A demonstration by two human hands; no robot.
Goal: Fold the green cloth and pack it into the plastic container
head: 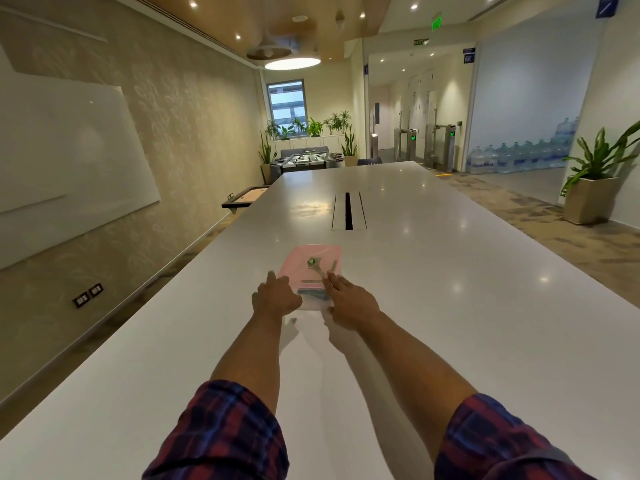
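Plastic container [313, 271] sits between both hands — left hand [275, 295], right hand [353, 301].

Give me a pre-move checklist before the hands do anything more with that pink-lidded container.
1. Clear plastic container with pink lid flat on the white table: ok.
2. Left hand at the container's left near corner: ok.
3. Right hand on the right near edge: ok.
4. Green cloth inside, seen through the wall: ok.
5. Cloth neatly folded: cannot tell.
6. Lid sealed all round: cannot tell.
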